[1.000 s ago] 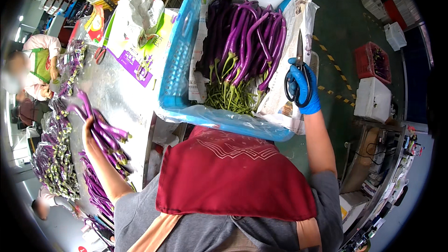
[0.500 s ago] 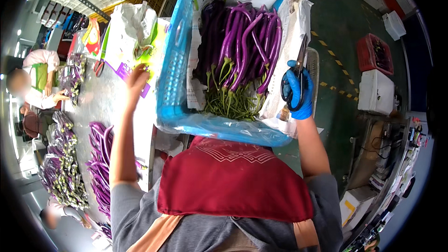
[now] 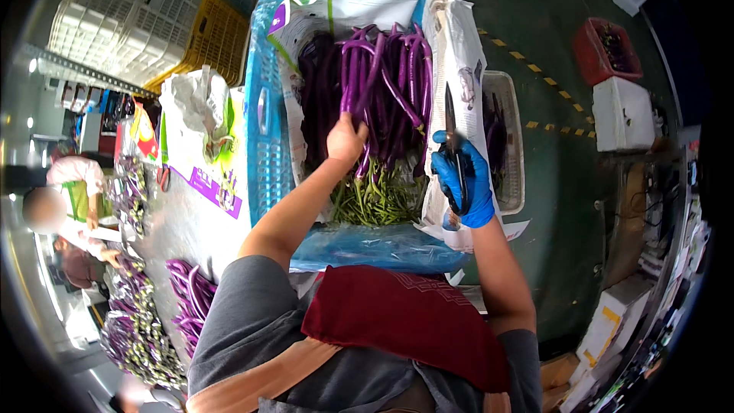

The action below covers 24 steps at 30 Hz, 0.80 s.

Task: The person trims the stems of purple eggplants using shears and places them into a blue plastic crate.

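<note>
In front of me stands a blue crate [image 3: 264, 145] lined with plastic and printed paper. Long purple eggplants [image 3: 397, 69] fill it, with cut green stems [image 3: 371, 203] heaped at its near end. My bare left hand [image 3: 346, 141] is closed around the stem end of one or more eggplants near the middle of the pile. My right hand [image 3: 470, 183], in a blue glove, grips black-handled scissors [image 3: 449, 115], blades pointing away from me, over the crate's paper-covered right edge. The left fingertips are partly hidden among the eggplants.
A white basket [image 3: 516, 145] with eggplants stands right of the crate. On the left table lie crumpled paper [image 3: 197, 111], red-handled scissors [image 3: 163, 178], loose eggplants [image 3: 191, 294] and bagged eggplants [image 3: 138, 329]. A co-worker [image 3: 76, 191] is at the far left. Stacked crates [image 3: 130, 23] stand behind.
My left hand has moved from above the left table into the crate and taken hold of eggplant there. The right hand still holds the scissors. The whole view has shifted.
</note>
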Each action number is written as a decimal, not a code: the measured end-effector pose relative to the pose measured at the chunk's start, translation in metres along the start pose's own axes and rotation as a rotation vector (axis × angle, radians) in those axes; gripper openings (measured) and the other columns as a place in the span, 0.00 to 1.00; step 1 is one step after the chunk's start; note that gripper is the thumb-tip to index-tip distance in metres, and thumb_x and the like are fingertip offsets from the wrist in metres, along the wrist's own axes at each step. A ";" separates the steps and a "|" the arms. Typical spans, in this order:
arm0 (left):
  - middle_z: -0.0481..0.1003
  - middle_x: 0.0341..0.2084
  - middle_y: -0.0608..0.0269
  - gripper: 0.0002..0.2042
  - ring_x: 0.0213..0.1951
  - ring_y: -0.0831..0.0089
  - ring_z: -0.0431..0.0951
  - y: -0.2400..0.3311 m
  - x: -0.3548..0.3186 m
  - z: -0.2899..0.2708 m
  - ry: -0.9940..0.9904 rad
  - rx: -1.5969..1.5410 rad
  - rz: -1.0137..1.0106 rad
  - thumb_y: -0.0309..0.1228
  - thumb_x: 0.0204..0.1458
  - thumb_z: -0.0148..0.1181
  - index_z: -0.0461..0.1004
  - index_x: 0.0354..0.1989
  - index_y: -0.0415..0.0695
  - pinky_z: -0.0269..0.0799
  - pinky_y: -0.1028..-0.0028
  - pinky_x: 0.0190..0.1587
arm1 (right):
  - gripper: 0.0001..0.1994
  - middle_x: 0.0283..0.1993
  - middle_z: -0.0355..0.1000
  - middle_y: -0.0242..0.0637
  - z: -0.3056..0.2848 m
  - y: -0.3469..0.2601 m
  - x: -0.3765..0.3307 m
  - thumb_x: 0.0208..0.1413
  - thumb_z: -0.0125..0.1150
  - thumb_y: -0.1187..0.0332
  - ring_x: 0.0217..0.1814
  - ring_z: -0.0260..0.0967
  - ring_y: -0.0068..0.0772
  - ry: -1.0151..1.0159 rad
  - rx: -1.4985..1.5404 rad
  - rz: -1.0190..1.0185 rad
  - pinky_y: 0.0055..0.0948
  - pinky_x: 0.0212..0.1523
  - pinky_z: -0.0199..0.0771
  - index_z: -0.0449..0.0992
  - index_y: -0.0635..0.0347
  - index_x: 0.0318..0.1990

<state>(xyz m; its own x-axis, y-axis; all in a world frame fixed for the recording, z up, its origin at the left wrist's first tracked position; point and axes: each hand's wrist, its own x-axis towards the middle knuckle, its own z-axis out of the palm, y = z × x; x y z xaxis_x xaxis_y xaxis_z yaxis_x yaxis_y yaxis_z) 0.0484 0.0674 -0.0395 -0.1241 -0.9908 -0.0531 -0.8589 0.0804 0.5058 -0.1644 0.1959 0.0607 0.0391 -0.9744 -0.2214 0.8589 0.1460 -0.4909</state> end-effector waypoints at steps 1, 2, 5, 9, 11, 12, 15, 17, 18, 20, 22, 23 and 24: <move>0.71 0.29 0.44 0.18 0.33 0.50 0.72 -0.006 0.011 -0.004 0.020 0.025 0.026 0.39 0.43 0.53 0.63 0.38 0.39 0.68 0.59 0.36 | 0.15 0.45 0.67 0.43 -0.003 0.000 0.003 0.55 0.46 0.68 0.38 0.69 0.30 -0.009 0.224 0.098 0.27 0.45 0.73 0.67 0.68 0.46; 0.69 0.34 0.46 0.22 0.38 0.51 0.70 -0.003 0.023 -0.004 0.006 0.126 0.006 0.40 0.42 0.55 0.61 0.43 0.39 0.67 0.59 0.39 | 0.15 0.45 0.67 0.44 -0.005 0.000 0.006 0.55 0.46 0.68 0.39 0.69 0.31 -0.057 0.324 0.139 0.27 0.45 0.73 0.67 0.68 0.46; 0.63 0.45 0.50 0.34 0.48 0.54 0.64 0.015 0.052 0.004 -0.032 0.342 -0.086 0.43 0.39 0.61 0.55 0.53 0.40 0.65 0.61 0.45 | 0.15 0.46 0.67 0.44 -0.005 -0.001 0.005 0.55 0.46 0.67 0.41 0.68 0.32 -0.087 0.317 0.136 0.28 0.46 0.73 0.67 0.67 0.46; 0.59 0.50 0.52 0.50 0.52 0.56 0.60 0.034 0.075 0.027 -0.115 0.373 -0.324 0.49 0.30 0.68 0.42 0.61 0.50 0.63 0.60 0.49 | 0.15 0.47 0.67 0.44 -0.010 0.002 0.003 0.55 0.46 0.67 0.42 0.68 0.33 -0.032 0.232 0.120 0.30 0.48 0.71 0.67 0.66 0.46; 0.58 0.51 0.52 0.51 0.53 0.56 0.60 0.032 0.083 0.024 -0.152 0.340 -0.409 0.49 0.29 0.68 0.40 0.62 0.55 0.63 0.59 0.49 | 0.15 0.47 0.67 0.44 -0.004 -0.001 0.002 0.55 0.46 0.67 0.43 0.68 0.33 0.038 0.143 0.088 0.31 0.48 0.70 0.67 0.66 0.47; 0.59 0.52 0.52 0.53 0.53 0.57 0.62 0.021 0.090 0.022 -0.243 0.260 -0.470 0.49 0.27 0.69 0.37 0.62 0.58 0.62 0.58 0.50 | 0.15 0.47 0.66 0.44 0.002 -0.002 -0.001 0.55 0.46 0.67 0.43 0.68 0.33 0.076 0.099 0.075 0.32 0.49 0.70 0.67 0.66 0.47; 0.69 0.43 0.52 0.51 0.43 0.59 0.72 -0.008 0.102 0.018 -0.293 0.214 -0.352 0.44 0.29 0.68 0.40 0.62 0.50 0.67 0.64 0.46 | 0.15 0.48 0.66 0.45 0.010 -0.002 -0.002 0.56 0.46 0.67 0.44 0.67 0.33 0.069 0.089 0.026 0.33 0.49 0.69 0.67 0.66 0.47; 0.71 0.41 0.51 0.48 0.42 0.60 0.73 -0.016 0.100 0.011 -0.280 0.213 -0.372 0.38 0.29 0.68 0.44 0.60 0.45 0.70 0.69 0.43 | 0.15 0.48 0.66 0.45 0.006 -0.001 0.001 0.56 0.45 0.67 0.44 0.67 0.34 0.084 0.106 0.055 0.33 0.49 0.69 0.66 0.67 0.48; 0.71 0.40 0.51 0.45 0.41 0.61 0.73 -0.030 0.101 0.007 -0.319 0.022 -0.350 0.36 0.30 0.67 0.47 0.58 0.42 0.70 0.69 0.43 | 0.15 0.48 0.66 0.45 0.000 0.001 0.003 0.56 0.45 0.67 0.44 0.67 0.35 0.031 0.194 0.069 0.33 0.49 0.69 0.66 0.67 0.48; 0.71 0.36 0.55 0.34 0.38 0.65 0.73 -0.036 0.090 -0.009 -0.309 -0.431 -0.405 0.27 0.32 0.64 0.57 0.52 0.37 0.70 0.68 0.41 | 0.15 0.47 0.66 0.46 -0.003 0.001 0.005 0.55 0.46 0.68 0.45 0.67 0.35 0.009 0.298 0.104 0.33 0.49 0.70 0.66 0.68 0.48; 0.71 0.36 0.56 0.31 0.39 0.65 0.72 -0.013 0.070 -0.058 -0.538 -0.764 -0.277 0.29 0.33 0.63 0.60 0.50 0.37 0.69 0.68 0.43 | 0.15 0.47 0.66 0.46 -0.005 0.000 0.004 0.55 0.46 0.68 0.45 0.67 0.35 0.002 0.304 0.073 0.32 0.49 0.70 0.66 0.68 0.48; 0.72 0.36 0.56 0.30 0.39 0.65 0.72 -0.010 0.061 -0.081 -0.641 -0.931 -0.210 0.29 0.33 0.63 0.61 0.48 0.36 0.69 0.68 0.43 | 0.15 0.47 0.67 0.46 -0.003 0.002 0.004 0.55 0.46 0.68 0.46 0.67 0.35 -0.011 0.304 0.065 0.32 0.49 0.70 0.66 0.68 0.47; 0.72 0.35 0.56 0.28 0.39 0.66 0.72 -0.025 0.058 -0.092 -0.651 -0.957 -0.135 0.30 0.33 0.62 0.63 0.47 0.37 0.68 0.69 0.43 | 0.15 0.47 0.67 0.46 -0.003 0.002 0.005 0.55 0.46 0.68 0.46 0.67 0.34 -0.043 0.301 0.083 0.31 0.49 0.70 0.66 0.68 0.47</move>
<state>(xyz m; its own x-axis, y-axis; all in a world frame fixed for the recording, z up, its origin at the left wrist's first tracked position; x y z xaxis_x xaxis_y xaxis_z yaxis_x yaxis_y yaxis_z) 0.1080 -0.0020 0.0243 -0.5304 -0.7199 -0.4477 -0.1932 -0.4115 0.8907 -0.1644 0.1919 0.0561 0.1311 -0.9686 -0.2112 0.9642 0.1741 -0.1999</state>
